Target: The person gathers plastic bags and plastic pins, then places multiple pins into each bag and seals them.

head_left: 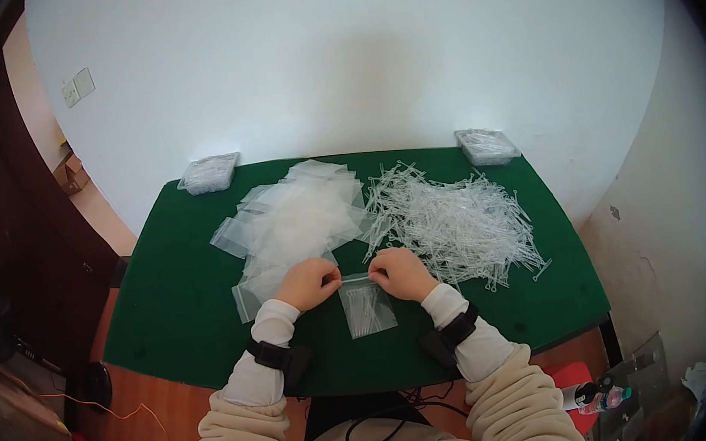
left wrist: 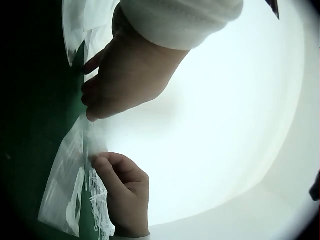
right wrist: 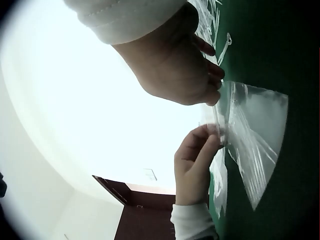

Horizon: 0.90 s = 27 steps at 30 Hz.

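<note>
A small clear zip bag point(head_left: 369, 312) with several thin clear plastic sticks inside hangs between both hands at the near middle of the table. My left hand point(head_left: 311, 283) pinches its top left corner between thumb and forefinger. At the top right corner my right hand point(head_left: 402, 273) pinches the same zip edge. In the right wrist view the bag point(right wrist: 257, 135) slants down from the fingers, the sticks gathered along one side. The left wrist view shows the bag's point(left wrist: 62, 185) film stretched below both hands.
Behind my left hand spreads a heap of flat clear bags point(head_left: 293, 218). A large pile of loose clear looped sticks point(head_left: 465, 217) lies to the right. Filled clear boxes stand at the back left point(head_left: 210, 173) and back right point(head_left: 487, 146) corners of the green table point(head_left: 175, 325).
</note>
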Motion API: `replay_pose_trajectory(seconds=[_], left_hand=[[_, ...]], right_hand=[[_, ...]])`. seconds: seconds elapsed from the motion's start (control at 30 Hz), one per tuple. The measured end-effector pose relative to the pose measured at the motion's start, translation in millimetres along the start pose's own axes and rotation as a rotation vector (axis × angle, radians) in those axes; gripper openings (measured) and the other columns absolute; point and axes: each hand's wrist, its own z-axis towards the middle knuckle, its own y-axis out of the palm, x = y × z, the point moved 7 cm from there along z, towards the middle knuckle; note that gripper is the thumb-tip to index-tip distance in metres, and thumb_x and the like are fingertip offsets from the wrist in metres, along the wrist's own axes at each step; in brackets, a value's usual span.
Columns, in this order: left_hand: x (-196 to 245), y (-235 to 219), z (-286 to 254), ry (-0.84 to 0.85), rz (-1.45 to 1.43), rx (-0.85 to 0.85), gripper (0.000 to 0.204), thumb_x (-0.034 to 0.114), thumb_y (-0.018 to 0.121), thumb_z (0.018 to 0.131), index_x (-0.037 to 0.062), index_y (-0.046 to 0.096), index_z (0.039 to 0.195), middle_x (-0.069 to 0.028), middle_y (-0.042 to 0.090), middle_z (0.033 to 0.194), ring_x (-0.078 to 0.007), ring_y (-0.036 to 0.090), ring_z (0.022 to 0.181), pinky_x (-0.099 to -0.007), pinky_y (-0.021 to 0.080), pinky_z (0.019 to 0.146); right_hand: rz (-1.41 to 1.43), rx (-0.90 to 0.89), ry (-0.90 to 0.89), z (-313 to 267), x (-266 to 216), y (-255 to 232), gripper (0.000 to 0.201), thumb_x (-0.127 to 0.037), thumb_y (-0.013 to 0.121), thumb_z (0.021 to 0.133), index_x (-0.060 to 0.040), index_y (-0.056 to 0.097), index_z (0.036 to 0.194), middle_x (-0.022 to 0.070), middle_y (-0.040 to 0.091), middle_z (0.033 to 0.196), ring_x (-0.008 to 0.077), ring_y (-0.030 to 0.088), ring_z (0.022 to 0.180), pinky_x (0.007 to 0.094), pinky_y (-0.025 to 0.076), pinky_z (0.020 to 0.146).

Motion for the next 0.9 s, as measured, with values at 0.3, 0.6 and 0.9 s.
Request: replay_pose_trajectory(seconds=[0.3,0.6,0.9], left_hand=[[28,17,3,0.097,-0.019,-0.036,0.015,0.02,0.064,0.076,0.0067,0.063,0.083,-0.0084,0.058,0.077,-0.029,0.056,0.079,-0.0385,0.045,0.069],[30,12,2,0.095,-0.036,-0.036,0.014,0.02,0.063,0.077,0.0058,0.062,0.076,-0.0089,0.057,0.076,-0.0288,0.056,0.075,-0.0402,0.045,0.066],[26,7,3,0.035,-0.03,0.061,0.013,0.019,0.062,0.079,0.0058,0.061,0.076,-0.0086,0.056,0.075,-0.0291,0.056,0.074,-0.0403,0.045,0.064]], right_hand=[[0.024,-0.065,-0.101,-1,-24,18,0.007,-0.012,0.062,0.073,-0.005,0.062,0.072,0.0099,0.058,0.072,0.0298,0.057,0.072,0.0392,0.046,0.065],[0.033,-0.05,-0.027,0,-12,11,0.008,-0.013,0.062,0.074,-0.0046,0.06,0.075,0.0107,0.059,0.073,0.0292,0.058,0.071,0.0385,0.046,0.064],[0.297,0.041,0.089,1,-10,14,0.011,-0.01,0.065,0.074,-0.0023,0.057,0.076,0.0103,0.058,0.071,0.0237,0.057,0.065,0.0307,0.045,0.06]])
